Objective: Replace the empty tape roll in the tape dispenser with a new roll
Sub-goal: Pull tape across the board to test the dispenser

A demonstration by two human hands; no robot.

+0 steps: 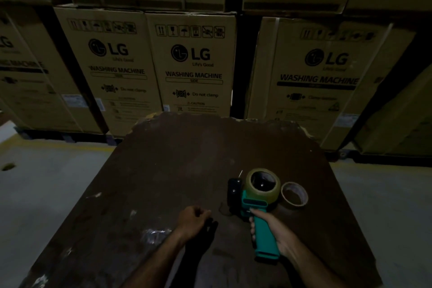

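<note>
A teal tape dispenser point(261, 224) lies on the dark brown table point(177, 166), its handle gripped by my right hand point(275, 229). A full roll of clear tape point(263, 182) sits on the dispenser's hub, beside its black front part point(234, 190). An empty cardboard tape core point(294, 193) rests on the table just right of the roll. My left hand point(192, 217) hovers over the table left of the dispenser, fingers curled, with nothing visible in it.
Stacked cardboard washing-machine boxes point(191, 63) form a wall just behind the table's far edge. Grey concrete floor point(42, 184) lies on both sides of the table. The scene is dim.
</note>
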